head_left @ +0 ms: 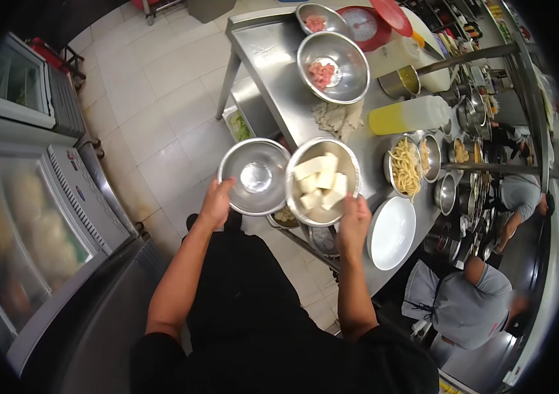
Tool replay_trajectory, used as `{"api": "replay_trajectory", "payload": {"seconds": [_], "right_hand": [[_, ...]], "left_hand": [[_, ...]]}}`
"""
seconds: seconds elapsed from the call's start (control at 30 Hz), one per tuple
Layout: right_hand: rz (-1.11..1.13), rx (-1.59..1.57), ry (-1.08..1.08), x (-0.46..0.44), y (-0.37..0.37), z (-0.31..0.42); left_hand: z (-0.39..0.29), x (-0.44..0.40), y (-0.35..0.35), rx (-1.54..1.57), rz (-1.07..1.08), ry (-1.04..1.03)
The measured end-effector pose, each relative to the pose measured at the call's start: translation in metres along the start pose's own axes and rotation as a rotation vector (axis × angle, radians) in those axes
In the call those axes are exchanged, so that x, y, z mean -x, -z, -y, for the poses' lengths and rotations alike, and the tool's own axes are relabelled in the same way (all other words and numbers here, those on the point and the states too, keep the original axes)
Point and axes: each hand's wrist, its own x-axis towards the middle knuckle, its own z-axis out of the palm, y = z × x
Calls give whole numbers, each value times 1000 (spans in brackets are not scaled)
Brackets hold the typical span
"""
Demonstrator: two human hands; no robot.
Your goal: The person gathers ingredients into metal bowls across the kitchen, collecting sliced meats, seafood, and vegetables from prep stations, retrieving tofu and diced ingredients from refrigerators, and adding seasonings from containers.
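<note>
My left hand [215,202] grips the rim of a metal bowl [240,161] with nothing in it. In my right hand [356,220] is a second metal bowl [292,207], held by its rim. White blocks [327,177], perhaps tofu or cheese, lie inside that one. The two bowls are side by side, their rims touching or nearly so, in front of my body beside the metal table's edge. My fingers under both bowls are hidden.
On the metal table [273,52] stand a bowl of pink diced meat [322,75], a cloth [337,119], a squeeze bottle of yellow liquid [407,116], thick noodles [405,167] and a white plate [392,233]. Glass-doored fridges [73,210] stand left. Co-workers in grey [466,302] are at right.
</note>
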Motion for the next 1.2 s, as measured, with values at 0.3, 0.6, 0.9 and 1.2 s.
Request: {"api": "replay_trajectory", "payload": {"seconds": [0.3,0.6,0.9,1.2], "right_hand": [[-289,-214,-55,23,9,-14],[253,376,-443,93,-37,-134],[266,975,-514,-13,29,-474],[593,1681,122,-70,31,-620]], "left_hand": [[50,13,176,-6,-475,23],[115,36,260,96,-565,53],[210,44,288,148,-669,112],[363,24,301,-22,-575,347]]}}
